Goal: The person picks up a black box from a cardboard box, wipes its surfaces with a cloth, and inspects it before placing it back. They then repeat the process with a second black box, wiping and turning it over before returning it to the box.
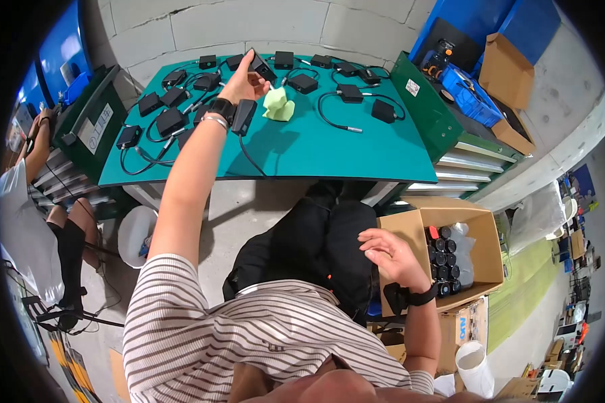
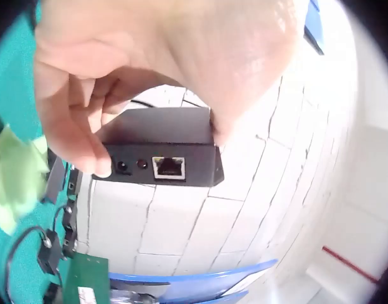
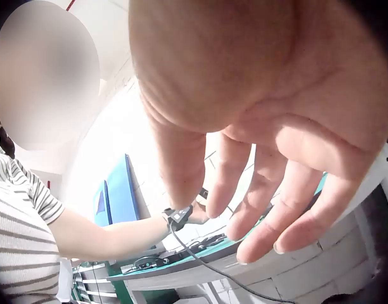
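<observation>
Over the back of the green table (image 1: 356, 151), my left hand (image 1: 240, 88) grips a small black box (image 1: 263, 68) between thumb and fingers. The left wrist view shows that box (image 2: 157, 125) side-on, with an Ethernet port (image 2: 169, 168) and small round holes along its edge. Just beside the hand in the head view stands a pale green crumpled object (image 1: 277, 106). My right hand (image 1: 392, 254) is off the table near my lap, by the cardboard box (image 1: 402, 232). Its fingers (image 3: 289, 199) hang loosely with nothing in them.
Several black boxes with short cables, such as this box (image 1: 171, 121), lie across the table's left and back. A cable (image 1: 252, 156) trails from my left wrist device. Drawer cabinets flank the table, the right cabinet (image 1: 444, 117) bearing a blue basket (image 1: 467, 94). Another person (image 1: 30, 221) sits at left.
</observation>
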`<act>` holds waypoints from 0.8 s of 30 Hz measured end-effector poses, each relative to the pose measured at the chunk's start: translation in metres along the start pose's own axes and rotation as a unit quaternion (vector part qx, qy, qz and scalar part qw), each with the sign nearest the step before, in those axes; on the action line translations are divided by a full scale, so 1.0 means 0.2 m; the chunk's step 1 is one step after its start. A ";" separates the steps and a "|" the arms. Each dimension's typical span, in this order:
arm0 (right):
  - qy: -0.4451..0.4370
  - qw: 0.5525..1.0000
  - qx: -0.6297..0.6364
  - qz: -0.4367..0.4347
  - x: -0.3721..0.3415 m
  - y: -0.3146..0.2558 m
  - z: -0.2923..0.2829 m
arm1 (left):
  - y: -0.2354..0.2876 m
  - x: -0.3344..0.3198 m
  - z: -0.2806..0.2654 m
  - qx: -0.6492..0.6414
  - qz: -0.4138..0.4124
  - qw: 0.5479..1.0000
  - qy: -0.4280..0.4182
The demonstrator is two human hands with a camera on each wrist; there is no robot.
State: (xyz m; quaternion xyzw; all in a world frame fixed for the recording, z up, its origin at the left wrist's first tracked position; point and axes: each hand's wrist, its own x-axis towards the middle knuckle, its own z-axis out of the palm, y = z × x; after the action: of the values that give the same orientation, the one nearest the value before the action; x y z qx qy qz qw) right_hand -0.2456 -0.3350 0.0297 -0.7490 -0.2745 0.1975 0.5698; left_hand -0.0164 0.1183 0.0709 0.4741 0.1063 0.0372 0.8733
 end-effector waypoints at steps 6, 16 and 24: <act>0.126 0.991 0.050 -0.008 0.01 -0.03 -0.06 | -0.19 -0.42 0.41 0.060 0.058 0.980 -0.181; 0.174 0.964 0.193 -0.053 -0.02 -0.21 -0.11 | -0.72 -1.04 0.91 0.457 0.384 0.747 -0.292; 0.235 0.864 0.440 -0.065 0.02 -0.20 -0.05 | -0.83 -1.11 1.03 0.479 0.423 0.703 -0.312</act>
State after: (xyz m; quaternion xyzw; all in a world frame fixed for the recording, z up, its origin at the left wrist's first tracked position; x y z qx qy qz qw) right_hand -0.2431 -0.3322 0.0714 -0.4253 -0.0647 0.0785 0.8993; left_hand -0.1930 -0.1773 0.0748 0.8083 -0.3802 0.1968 0.4041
